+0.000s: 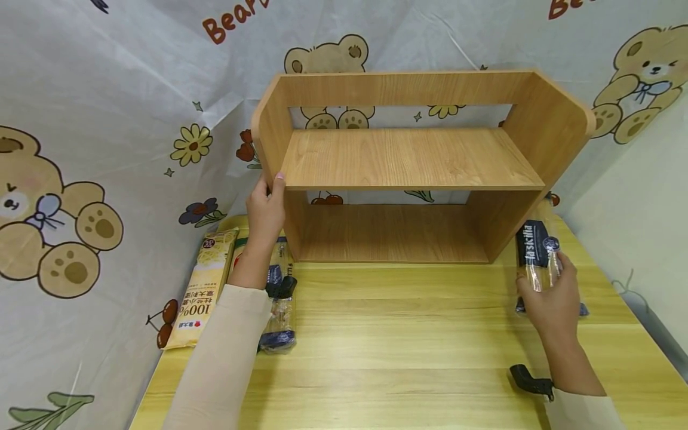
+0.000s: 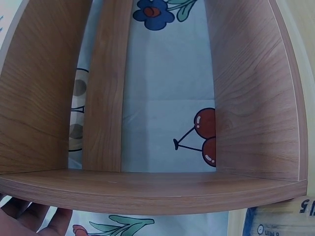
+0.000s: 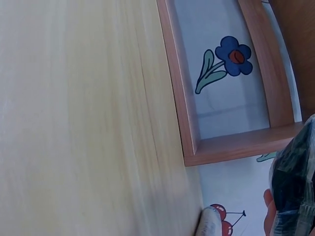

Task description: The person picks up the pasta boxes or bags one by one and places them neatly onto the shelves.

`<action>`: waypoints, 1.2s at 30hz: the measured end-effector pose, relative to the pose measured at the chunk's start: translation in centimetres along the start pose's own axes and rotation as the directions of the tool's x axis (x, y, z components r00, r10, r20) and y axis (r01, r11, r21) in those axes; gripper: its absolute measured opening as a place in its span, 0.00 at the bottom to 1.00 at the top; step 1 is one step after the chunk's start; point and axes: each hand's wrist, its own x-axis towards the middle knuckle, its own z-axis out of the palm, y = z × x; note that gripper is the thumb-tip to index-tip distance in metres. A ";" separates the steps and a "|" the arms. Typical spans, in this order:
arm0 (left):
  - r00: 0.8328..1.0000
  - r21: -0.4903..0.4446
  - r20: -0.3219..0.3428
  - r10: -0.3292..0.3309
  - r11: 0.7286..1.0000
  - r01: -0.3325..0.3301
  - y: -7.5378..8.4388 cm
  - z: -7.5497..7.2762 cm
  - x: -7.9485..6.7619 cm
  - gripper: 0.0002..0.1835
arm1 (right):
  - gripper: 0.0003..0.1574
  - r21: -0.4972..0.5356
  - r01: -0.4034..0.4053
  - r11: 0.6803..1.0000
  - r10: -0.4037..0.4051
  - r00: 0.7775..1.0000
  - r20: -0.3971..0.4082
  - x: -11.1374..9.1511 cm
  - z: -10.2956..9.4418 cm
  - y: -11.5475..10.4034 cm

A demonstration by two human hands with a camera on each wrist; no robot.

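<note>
A two-tier wooden shelf point(image 1: 414, 158) stands upright at the back of the table. My left hand point(image 1: 266, 209) grips its left side panel, thumb at the front edge; in the left wrist view the fingers point(image 2: 32, 219) show beyond the panel's outer side. Right of the shelf, my right hand point(image 1: 553, 301) holds a clear-wrapped pasta pack point(image 1: 532, 242) with a dark label. The right wrist view shows the dark pack point(image 3: 293, 184) close beside the shelf's side panel, with only a little of the fingers showing.
Left of the shelf lie a yellow pasta bag point(image 1: 206, 280) and a clear pasta pack point(image 1: 282, 322), partly hidden by my left arm. The rounded end of another pack point(image 3: 209, 223) lies low in the right wrist view. A bear-printed cloth point(image 1: 140, 77) hangs behind the table point(image 1: 403, 334).
</note>
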 end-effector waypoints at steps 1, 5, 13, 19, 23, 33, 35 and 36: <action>1.000 0.000 -0.001 0.000 1.000 0.000 0.0 0.0 0.0 0.32 | 0.57 0.008 -0.001 1.000 0.001 1.000 -0.007 0.0 0.0 -0.1; 1.000 -0.003 -0.003 -0.003 1.000 0.003 0.0 0.0 -0.1 0.32 | 0.56 0.030 -0.009 1.000 0.010 0.999 -0.034 -0.2 -0.3 -0.4; 1.000 -0.011 0.002 -0.016 1.000 0.016 0.0 0.2 0.1 0.32 | 0.55 0.068 -0.019 0.998 0.026 0.994 -0.109 -0.4 -0.9 -1.1; 1.000 -0.013 -0.005 -0.025 1.000 0.025 0.0 0.2 0.1 0.32 | 0.52 0.090 0.015 0.996 0.000 0.985 -0.172 -0.7 -1.0 -1.6; 1.000 -0.013 -0.008 -0.029 1.000 0.029 0.0 0.3 0.1 0.32 | 0.52 0.112 0.024 0.993 -0.001 0.980 -0.200 -1.0 -1.2 -2.0; 0.999 -0.009 -0.009 -0.038 0.999 0.037 0.0 0.3 0.1 0.32 | 0.51 0.154 0.065 0.986 -0.023 0.965 -0.261 -1.3 -1.6 -2.5; 0.999 -0.007 -0.012 -0.041 0.999 0.041 -0.1 0.3 0.0 0.31 | 0.51 0.160 0.079 0.984 -0.033 0.961 -0.274 -1.2 -1.6 -2.6; 0.999 -0.007 -0.012 -0.043 0.999 0.043 -0.1 0.3 0.1 0.31 | 0.50 0.162 0.089 0.983 -0.041 0.959 -0.282 -1.2 -1.7 -2.6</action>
